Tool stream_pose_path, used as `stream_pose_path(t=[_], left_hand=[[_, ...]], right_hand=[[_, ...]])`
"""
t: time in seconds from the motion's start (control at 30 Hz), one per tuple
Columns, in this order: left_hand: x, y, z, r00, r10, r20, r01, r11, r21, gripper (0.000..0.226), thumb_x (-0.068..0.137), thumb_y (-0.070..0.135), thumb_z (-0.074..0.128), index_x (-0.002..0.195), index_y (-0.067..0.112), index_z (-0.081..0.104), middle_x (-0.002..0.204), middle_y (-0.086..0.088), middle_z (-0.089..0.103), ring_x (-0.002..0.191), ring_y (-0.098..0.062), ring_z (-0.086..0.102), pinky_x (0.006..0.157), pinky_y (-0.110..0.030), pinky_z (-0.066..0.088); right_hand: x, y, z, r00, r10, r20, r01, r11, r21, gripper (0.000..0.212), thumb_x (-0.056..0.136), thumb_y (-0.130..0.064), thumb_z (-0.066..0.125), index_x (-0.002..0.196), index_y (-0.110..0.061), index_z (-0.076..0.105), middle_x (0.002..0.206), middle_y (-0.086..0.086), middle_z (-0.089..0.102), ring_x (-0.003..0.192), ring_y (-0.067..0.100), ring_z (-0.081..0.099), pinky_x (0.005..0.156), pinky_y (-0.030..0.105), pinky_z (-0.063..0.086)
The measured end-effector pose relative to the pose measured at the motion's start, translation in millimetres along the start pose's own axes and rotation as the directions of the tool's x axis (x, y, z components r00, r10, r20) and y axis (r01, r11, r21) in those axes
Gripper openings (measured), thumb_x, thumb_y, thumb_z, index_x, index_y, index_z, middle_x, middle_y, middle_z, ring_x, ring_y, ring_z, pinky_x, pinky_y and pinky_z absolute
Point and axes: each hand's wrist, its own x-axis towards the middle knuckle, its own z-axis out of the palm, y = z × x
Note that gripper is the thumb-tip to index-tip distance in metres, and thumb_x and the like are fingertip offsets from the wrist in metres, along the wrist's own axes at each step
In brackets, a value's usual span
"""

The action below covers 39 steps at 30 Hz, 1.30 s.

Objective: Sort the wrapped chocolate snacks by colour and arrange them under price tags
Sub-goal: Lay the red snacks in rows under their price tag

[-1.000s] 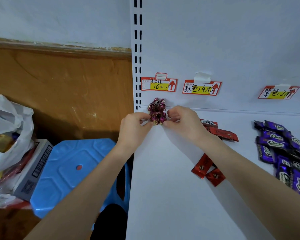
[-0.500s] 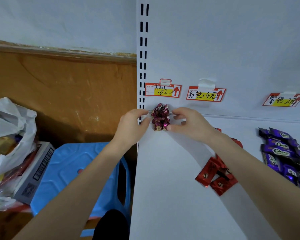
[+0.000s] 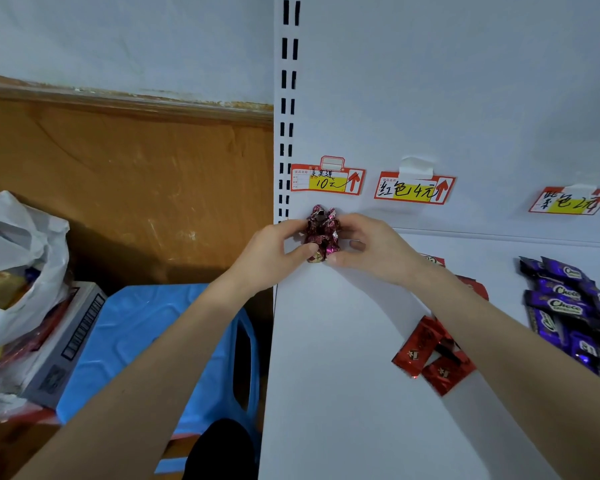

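Both bare forearms are stretched forward over the white shelf (image 3: 326, 393), and the wrists are drawn close together at its far left corner. The left hand (image 3: 274, 247) is brought in from the left, with its thumb and fingers curled inward; the thumb tip is pressed against the lower edge of a small clump of pink foil sweets (image 3: 323, 230). The right hand (image 3: 371, 251) is brought in from the opposite side, with its fingers bent round the clump's right side and the thumb laid beneath. The clump is thus pinched between the two hands. It is held where the shelf meets the back panel (image 3: 465, 81), directly below the leftmost tag; whether it rests on the shelf cannot be told, and the sweets in it cannot be counted.

Three price tags (image 3: 414, 188) are stuck in a row on the back panel. Two red packets (image 3: 416, 348) are seen whole, overlapping, just beside the right forearm, and parts of two more are seen behind the right wrist. A heap of purple packets (image 3: 568, 306) is piled at the right edge, too overlapped to be counted.

Left of the shelf, one blue stool (image 3: 146, 341), one white bag (image 3: 18, 258) and one box (image 3: 66, 341) with a barcode are seen.
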Motion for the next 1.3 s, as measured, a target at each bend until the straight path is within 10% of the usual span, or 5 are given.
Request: stream_pose_path(t=[0.13, 0.33, 0.6, 0.77, 1.3], left_hand=[[-9.1, -1.0, 0.6, 0.997, -0.007, -0.075, 0.006, 1.000, -0.017, 0.042, 0.083, 0.019, 0.070, 0.123, 0.012, 0.059, 0.101, 0.020, 0.053, 0.103, -0.005, 0.052, 0.086, -0.007, 0.037], [-11.9, -0.5, 3.1, 0.996, -0.051, -0.076, 0.054, 0.998, 0.039, 0.040, 0.081, 0.020, 0.072, 0.120, 0.011, 0.062, 0.116, 0.002, 0.063, 0.116, -0.018, 0.054, 0.104, -0.050, 0.034], [-10.8, -4.2, 3.9, 0.997, -0.023, -0.069, 0.028, 0.998, 0.062, 0.034, 0.086, 0.019, 0.067, 0.119, 0.013, 0.063, 0.120, 0.001, 0.063, 0.115, -0.013, 0.054, 0.104, -0.045, 0.036], [-9.3, -6.0, 3.6, 0.993, 0.022, -0.118, -0.018, 0.999, 0.036, 0.032, 0.087, 0.005, 0.060, 0.119, 0.008, 0.063, 0.100, 0.015, 0.057, 0.090, 0.017, 0.043, 0.075, 0.009, 0.027], [-14.8, -3.4, 3.2, 0.984, -0.032, -0.177, 0.049, 0.995, 0.091, 0.030, 0.091, 0.004, 0.054, 0.121, 0.005, 0.061, 0.119, -0.005, 0.063, 0.112, -0.012, 0.053, 0.105, -0.024, 0.034]], right_hand=[[-4.8, 2.3, -0.6, 0.999, 0.005, -0.047, -0.007, 0.999, -0.053, 0.047, 0.076, -0.007, 0.073, 0.119, -0.006, 0.054, 0.117, 0.006, 0.060, 0.106, 0.020, 0.059, 0.093, 0.029, 0.045], [-7.5, 1.6, 4.8, 0.995, -0.012, -0.096, 0.002, 0.994, -0.108, 0.023, 0.078, -0.001, 0.069, 0.100, -0.006, 0.065, 0.090, -0.002, 0.064, 0.080, 0.003, 0.061, 0.069, 0.003, 0.042], [-7.7, 0.1, 9.8, 0.990, -0.009, -0.143, -0.010, 0.991, -0.133, 0.016, 0.079, -0.003, 0.068, 0.095, -0.005, 0.067, 0.087, -0.004, 0.063, 0.080, 0.008, 0.060, 0.069, 0.002, 0.041], [-10.8, 1.8, 11.9, 0.985, -0.025, -0.169, -0.011, 0.978, -0.207, 0.011, 0.079, -0.005, 0.068, 0.090, -0.006, 0.069, 0.084, -0.002, 0.064, 0.078, 0.011, 0.060, 0.067, 0.002, 0.040], [-13.4, 4.8, 14.8, 0.978, -0.026, -0.209, -0.021, 0.975, -0.219, 0.009, 0.080, -0.004, 0.066, 0.089, -0.006, 0.069, 0.091, 0.007, 0.069, 0.084, 0.016, 0.064, 0.077, 0.015, 0.044]])
